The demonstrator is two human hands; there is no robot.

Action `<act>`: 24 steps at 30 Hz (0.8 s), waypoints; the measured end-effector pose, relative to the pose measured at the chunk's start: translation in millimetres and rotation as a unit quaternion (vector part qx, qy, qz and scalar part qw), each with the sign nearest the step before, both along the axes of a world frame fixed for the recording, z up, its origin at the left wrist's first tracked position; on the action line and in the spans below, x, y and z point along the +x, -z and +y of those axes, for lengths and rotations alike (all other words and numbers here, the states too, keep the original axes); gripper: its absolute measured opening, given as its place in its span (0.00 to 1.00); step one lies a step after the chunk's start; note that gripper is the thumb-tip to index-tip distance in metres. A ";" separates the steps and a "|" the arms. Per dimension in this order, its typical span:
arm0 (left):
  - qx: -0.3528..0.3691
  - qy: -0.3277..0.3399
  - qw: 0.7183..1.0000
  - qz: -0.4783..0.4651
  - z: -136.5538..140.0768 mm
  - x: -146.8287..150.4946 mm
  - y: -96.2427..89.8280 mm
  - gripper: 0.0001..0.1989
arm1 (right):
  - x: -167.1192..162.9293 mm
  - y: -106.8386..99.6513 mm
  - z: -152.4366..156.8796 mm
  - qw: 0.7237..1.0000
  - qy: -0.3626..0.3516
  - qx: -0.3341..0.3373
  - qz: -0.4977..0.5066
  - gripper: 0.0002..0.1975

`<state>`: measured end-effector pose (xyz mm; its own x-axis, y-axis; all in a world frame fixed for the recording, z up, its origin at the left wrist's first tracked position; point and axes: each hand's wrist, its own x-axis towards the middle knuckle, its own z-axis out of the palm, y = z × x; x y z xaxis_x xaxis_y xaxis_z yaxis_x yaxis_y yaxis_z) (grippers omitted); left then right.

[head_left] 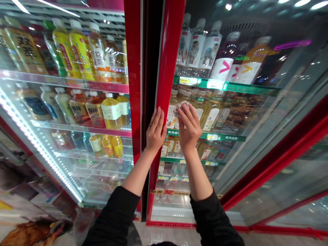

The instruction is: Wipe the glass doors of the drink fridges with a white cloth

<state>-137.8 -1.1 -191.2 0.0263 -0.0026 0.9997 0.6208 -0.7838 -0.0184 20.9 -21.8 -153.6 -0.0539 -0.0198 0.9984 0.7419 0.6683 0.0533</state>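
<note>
My left hand lies flat on the red door frame of the right-hand drinks fridge, fingers stretched upward, a dark ring on one of them. Bunched in my right hand is a pale crumpled cloth, pressed to the glass door just right of that frame. My fingers cover part of the cloth. Behind the glass, at the height of my hands, stand bottled teas with white labels on a shelf with a green edge strip.
To the left is another lit fridge with yellow drink bottles and brown tea bottles. A dark gap separates the two fridges. At right runs a slanting red frame. A clear plastic bag lies low on the left.
</note>
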 end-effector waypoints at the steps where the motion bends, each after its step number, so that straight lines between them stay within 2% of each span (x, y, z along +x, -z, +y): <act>1: -0.009 0.008 1.000 0.000 0.7 -0.2 0.6 0.39 | -7.2 -4.0 1.8 1.000 -0.016 0.013 -0.004 0.25; 4: -0.012 0.003 1.000 -0.005 0.9 -1.0 1.7 0.39 | -20.8 -7.3 -0.3 0.998 -0.039 0.012 -0.037 0.26; 9: 0.020 -0.035 0.999 0.004 -1.0 -1.1 -0.8 0.37 | -1.2 14.8 -17.9 0.996 0.006 -0.062 -0.063 0.26; 12: 0.032 -0.047 0.998 0.007 -2.1 -0.2 -3.0 0.36 | 12.8 18.7 -22.8 0.999 0.020 -0.014 -0.025 0.26; 15: 0.034 -0.067 0.997 0.010 -3.3 0.4 -3.7 0.34 | 9.8 6.8 -20.1 0.999 0.013 0.029 0.018 0.25; 19: 0.049 -0.103 0.993 0.037 -3.2 -0.4 -2.1 0.32 | -7.8 -6.3 -15.6 1.000 0.013 -0.023 0.007 0.20; 21: 0.048 -0.116 0.991 0.052 -1.4 -1.4 -0.1 0.30 | -11.3 -2.3 -16.6 0.998 0.024 -0.045 -0.029 0.19; 24: 0.021 -0.102 0.992 0.075 2.0 -2.6 4.2 0.26 | -3.6 14.7 -21.2 0.996 0.036 -0.060 -0.056 0.19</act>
<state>-140.3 0.8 -195.4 0.1796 -0.0226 0.9835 0.7544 -0.6385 -0.1525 17.3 -43.0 -168.2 -0.1616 0.1071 0.9810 0.7825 0.6197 0.0613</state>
